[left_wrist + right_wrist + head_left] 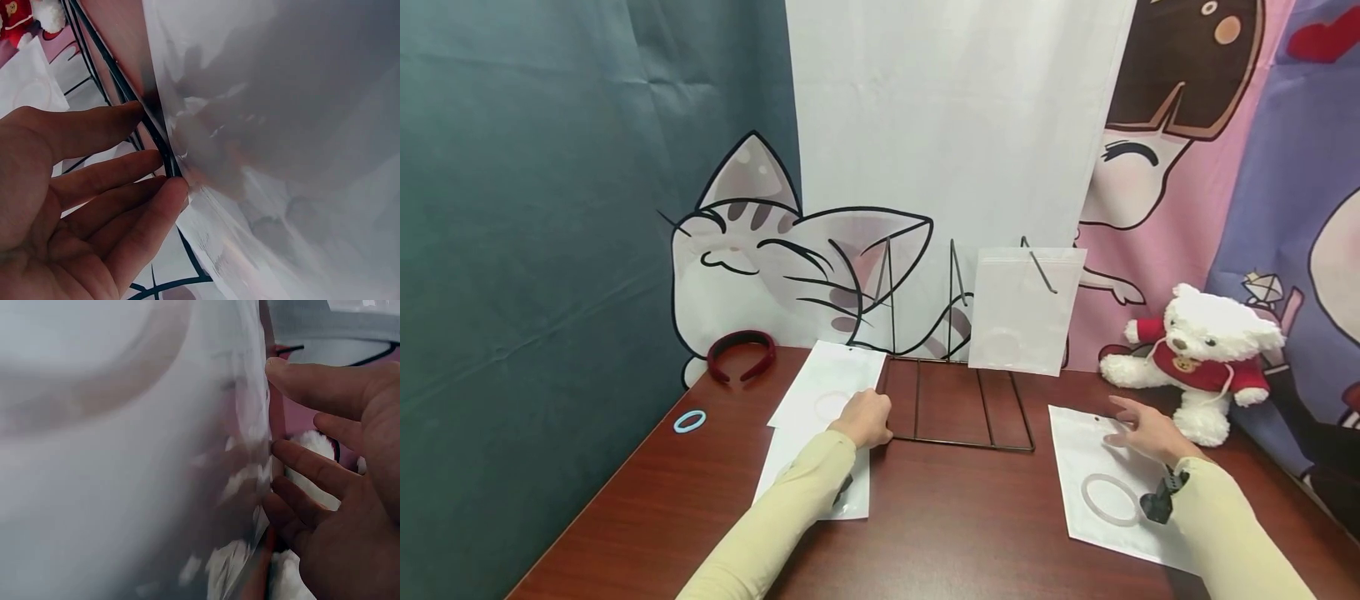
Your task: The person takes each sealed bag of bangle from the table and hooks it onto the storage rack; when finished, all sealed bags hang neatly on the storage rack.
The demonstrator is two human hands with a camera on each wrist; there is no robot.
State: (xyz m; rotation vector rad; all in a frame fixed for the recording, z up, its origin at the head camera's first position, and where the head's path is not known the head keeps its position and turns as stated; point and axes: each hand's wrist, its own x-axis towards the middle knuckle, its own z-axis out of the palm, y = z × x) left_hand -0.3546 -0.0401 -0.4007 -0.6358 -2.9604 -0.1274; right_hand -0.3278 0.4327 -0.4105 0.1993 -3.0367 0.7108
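Observation:
My left hand (865, 418) is at the left edge of a black wire display rack (955, 444). Its thumb and fingertips meet the rack's wire in the left wrist view, gripping it beside white plastic bags. Two of these overlap on the table, the upper bag (808, 387) over a lower bag (775, 458) partly behind my forearm. A third bag (1026, 321) hangs at a right prong of the rack. My right hand (1152, 433) has its fingers spread loosely, fingertips at the edge of another bag (144, 500), which holds a pale ring (1108, 500).
A dark red headband (741, 337) lies at the back left, with a light blue ring (689, 422) in front of it. A white teddy bear (1213, 333) in a red top sits at the back right. Printed curtains (940, 125) stand behind the table.

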